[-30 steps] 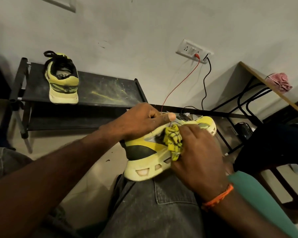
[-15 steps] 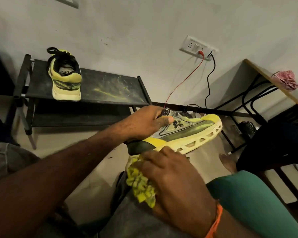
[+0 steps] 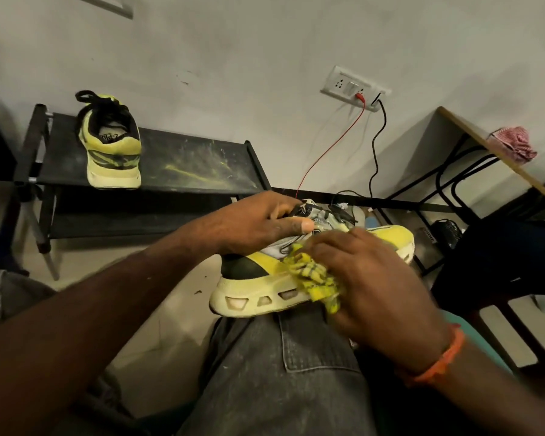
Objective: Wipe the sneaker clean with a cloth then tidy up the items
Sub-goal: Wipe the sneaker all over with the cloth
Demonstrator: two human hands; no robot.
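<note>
A yellow and grey sneaker (image 3: 258, 287) with a pale cut-out sole rests on my knee, heel to the left. My left hand (image 3: 258, 221) grips its collar and laces from above, thumb along the side. My right hand (image 3: 368, 278) holds a crumpled yellow checked cloth (image 3: 315, 275) and presses it against the shoe's side, above the sole. The toe part of the sneaker is partly hidden behind my right hand. A second matching sneaker (image 3: 110, 146) stands on the black shoe rack (image 3: 195, 165), heel toward me.
The rack stands against the white wall at the left. A wall socket (image 3: 353, 88) feeds a red and a black cable down to the floor. A wooden desk (image 3: 491, 152) with a pink cloth (image 3: 513, 146) is at the right, above dark frames.
My right hand has brought the cloth up from below the heel, on my lap, and onto the shoe's side. The sneaker has dropped back onto my knee.
</note>
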